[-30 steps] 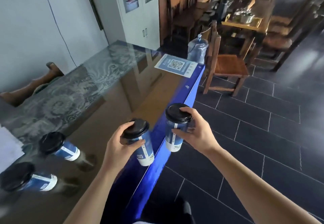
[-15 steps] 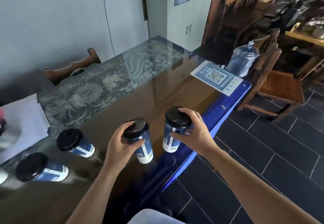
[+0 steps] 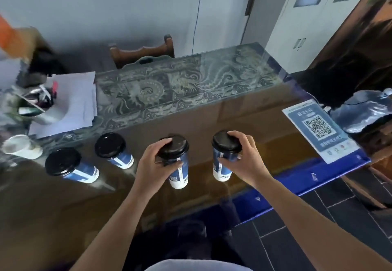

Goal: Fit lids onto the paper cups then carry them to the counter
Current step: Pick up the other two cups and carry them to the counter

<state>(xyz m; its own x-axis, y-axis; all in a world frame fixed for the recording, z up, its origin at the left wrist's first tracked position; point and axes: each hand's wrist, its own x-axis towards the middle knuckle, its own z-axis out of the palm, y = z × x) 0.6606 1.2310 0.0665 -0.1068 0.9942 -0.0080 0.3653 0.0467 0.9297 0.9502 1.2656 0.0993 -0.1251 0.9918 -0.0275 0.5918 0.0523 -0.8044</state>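
Note:
My left hand point(image 3: 153, 168) grips a blue-and-white paper cup with a black lid point(image 3: 177, 162) just below the lid. My right hand point(image 3: 244, 160) grips a second lidded cup point(image 3: 222, 160) the same way. Both cups are upright over the glass-topped counter point(image 3: 212, 105), close to its near side; whether their bases touch the glass I cannot tell. Two more lidded cups stand on the counter to the left, one point(image 3: 113, 151) nearer my left hand and one point(image 3: 70, 164) further left.
A QR-code sign point(image 3: 318, 128) lies at the counter's right end by its blue edge. White papers point(image 3: 74, 101), a pot of pens point(image 3: 38, 105) and an unlidded white cup point(image 3: 21, 146) sit at the left. A wooden chair back point(image 3: 142, 52) stands behind the counter. A water bottle point(image 3: 364, 111) is at the right.
The view has swung left over the counter. Both hands have carried their cups from beside the blue edge to above the counter top, near the two standing cups.

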